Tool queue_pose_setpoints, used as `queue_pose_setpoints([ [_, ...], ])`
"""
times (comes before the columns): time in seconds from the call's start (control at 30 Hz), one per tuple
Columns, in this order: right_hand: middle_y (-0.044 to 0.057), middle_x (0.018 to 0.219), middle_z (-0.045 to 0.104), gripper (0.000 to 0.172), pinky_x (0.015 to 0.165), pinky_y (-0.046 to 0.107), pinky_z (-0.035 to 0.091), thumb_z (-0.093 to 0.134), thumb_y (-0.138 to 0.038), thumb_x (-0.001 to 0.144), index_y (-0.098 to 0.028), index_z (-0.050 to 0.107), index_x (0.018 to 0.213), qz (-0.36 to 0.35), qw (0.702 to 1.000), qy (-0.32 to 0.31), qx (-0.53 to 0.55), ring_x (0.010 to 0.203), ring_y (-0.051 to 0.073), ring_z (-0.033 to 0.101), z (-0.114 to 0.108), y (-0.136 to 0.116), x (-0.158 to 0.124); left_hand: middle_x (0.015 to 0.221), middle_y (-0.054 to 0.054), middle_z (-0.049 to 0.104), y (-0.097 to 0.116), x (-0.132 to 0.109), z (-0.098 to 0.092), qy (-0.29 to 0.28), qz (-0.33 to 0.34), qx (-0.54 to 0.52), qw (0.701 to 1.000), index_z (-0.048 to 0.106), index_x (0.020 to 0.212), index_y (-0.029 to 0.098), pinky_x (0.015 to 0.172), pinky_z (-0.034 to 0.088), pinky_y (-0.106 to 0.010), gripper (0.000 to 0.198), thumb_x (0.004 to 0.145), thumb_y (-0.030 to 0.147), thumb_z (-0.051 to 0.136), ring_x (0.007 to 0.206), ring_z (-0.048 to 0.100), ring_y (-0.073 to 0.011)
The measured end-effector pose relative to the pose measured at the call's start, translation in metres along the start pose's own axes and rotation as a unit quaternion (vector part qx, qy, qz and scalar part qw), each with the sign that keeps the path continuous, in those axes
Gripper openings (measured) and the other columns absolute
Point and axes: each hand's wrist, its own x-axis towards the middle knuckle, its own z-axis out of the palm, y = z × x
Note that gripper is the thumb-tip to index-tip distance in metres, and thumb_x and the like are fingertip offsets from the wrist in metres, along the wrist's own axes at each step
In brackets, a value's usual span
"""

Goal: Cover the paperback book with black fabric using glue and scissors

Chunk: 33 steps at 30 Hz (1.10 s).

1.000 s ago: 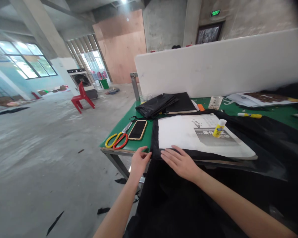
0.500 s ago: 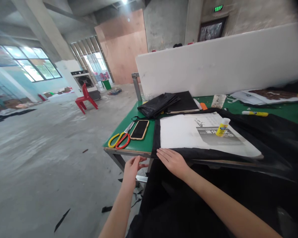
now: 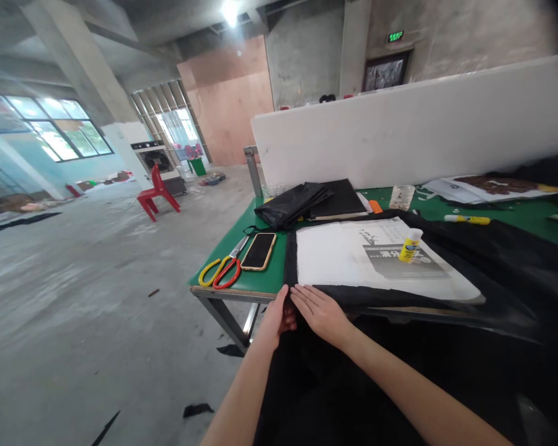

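A sheet of black fabric (image 3: pixel 376 296) lies under a white printed booklet or board (image 3: pixel 330 254), with its margin folded up along the front and left sides. At the front left corner, my left hand (image 3: pixel 275 319) is closed on the fabric, thumb on top and fingers curled beneath the table edge. My right hand (image 3: pixel 324 314) rests right beside it, fingers stretched flat and pressing on the folded front margin. A yellow glue stick (image 3: pixel 409 246) with a white cap stands on the printed part.
Left on the green table (image 3: pixel 227 244) lie scissors (image 3: pixel 227 263) with yellow and red handles and a phone (image 3: pixel 259 251). Behind are folded black material (image 3: pixel 292 204), a clear cup (image 3: pixel 402 197) and another glue stick (image 3: pixel 467 219). A white panel (image 3: pixel 400 136) stands along the back.
My left hand has moved up and right from below the table edge to the fabric's corner, and its fingers have closed there. My right hand stays on the front margin.
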Motion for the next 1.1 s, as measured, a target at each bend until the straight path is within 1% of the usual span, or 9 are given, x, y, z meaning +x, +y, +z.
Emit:
queue_pose_setpoints([
  [0.1,0.015,0.126,0.053,0.035,0.107,0.041,0.036,0.042,-0.007,0.088,-0.004,0.054,0.120,-0.011,1.000,-0.002,-0.007,0.124,0.023,0.042,-0.002,0.000,0.000,0.044,0.006,0.042,0.000,0.002,-0.002,0.006,0.032,0.010,0.999,0.047,0.056,0.017,0.040,0.039,-0.024,0.046,0.068,0.059,0.061,0.036,0.039,-0.0075],
  [0.2,0.014,0.127,0.052,0.034,0.108,0.044,0.034,0.042,-0.008,0.088,-0.005,0.054,0.120,-0.005,1.000,0.012,-0.016,0.125,0.023,0.041,-0.006,-0.002,0.002,0.041,0.005,0.044,0.001,0.003,-0.003,-0.007,0.066,0.025,0.997,0.049,0.052,0.017,0.042,0.040,-0.025,0.043,0.069,0.055,0.061,0.037,0.043,-0.0096],
  [0.27,0.014,0.128,0.052,0.034,0.108,0.044,0.035,0.043,-0.009,0.088,-0.005,0.055,0.120,-0.002,1.000,0.025,-0.017,0.124,0.023,0.042,-0.007,-0.005,0.003,0.038,0.004,0.042,0.002,0.004,-0.004,-0.018,0.079,0.037,0.996,0.047,0.048,0.017,0.041,0.039,-0.025,0.046,0.070,0.055,0.060,0.035,0.043,-0.0102],
  [0.5,0.013,0.110,0.064,0.027,0.106,0.039,0.038,0.044,-0.006,0.087,-0.005,0.062,0.107,-0.003,0.998,0.070,-0.010,0.110,0.019,0.055,0.001,-0.007,0.009,0.031,0.006,0.035,0.001,0.005,-0.008,-0.022,0.103,0.066,0.992,0.041,0.044,0.019,0.037,0.031,-0.023,0.050,0.073,0.055,0.058,0.030,0.037,-0.0087],
  [0.63,0.011,0.103,0.067,0.027,0.106,0.038,0.038,0.041,-0.005,0.088,-0.006,0.064,0.101,0.008,0.996,0.084,0.020,0.103,0.017,0.059,0.000,-0.006,0.016,0.031,0.007,0.033,0.001,0.004,-0.007,-0.034,0.107,0.064,0.992,0.042,0.046,0.019,0.035,0.027,-0.022,0.050,0.071,0.060,0.058,0.029,0.033,-0.0079],
  [0.77,0.011,0.098,0.068,0.027,0.106,0.039,0.039,0.040,-0.003,0.088,-0.007,0.065,0.098,0.028,0.993,0.105,0.036,0.099,0.016,0.061,-0.004,-0.008,0.020,0.032,0.009,0.028,0.003,0.003,-0.007,-0.048,0.098,0.043,0.993,0.039,0.046,0.020,0.034,0.027,-0.023,0.052,0.068,0.062,0.059,0.028,0.028,-0.0067],
  [0.9,0.013,0.109,0.064,0.026,0.107,0.043,0.036,0.043,-0.004,0.087,-0.005,0.060,0.107,0.042,0.993,0.102,0.049,0.107,0.018,0.057,-0.007,-0.011,0.016,0.030,0.008,0.030,0.002,0.004,-0.008,-0.056,0.088,0.032,0.994,0.042,0.044,0.019,0.036,0.028,-0.024,0.051,0.068,0.059,0.062,0.028,0.032,-0.0079],
  [0.97,0.012,0.111,0.064,0.026,0.108,0.046,0.034,0.044,-0.005,0.088,-0.007,0.059,0.109,0.046,0.993,0.099,0.054,0.108,0.018,0.056,-0.008,-0.011,0.014,0.030,0.007,0.030,0.001,0.004,-0.008,-0.061,0.088,0.017,0.994,0.042,0.045,0.018,0.037,0.027,-0.023,0.050,0.068,0.058,0.063,0.029,0.034,-0.0076],
  [1.1,0.006,0.098,0.068,0.021,0.108,0.051,0.028,0.045,-0.005,0.088,-0.013,0.062,0.097,0.054,0.989,0.117,0.065,0.098,0.016,0.060,-0.008,-0.010,0.016,0.033,0.009,0.029,0.003,0.001,-0.005,-0.069,0.081,-0.031,0.994,0.040,0.047,0.019,0.039,0.025,-0.021,0.050,0.065,0.058,0.066,0.032,0.029,-0.0046],
])
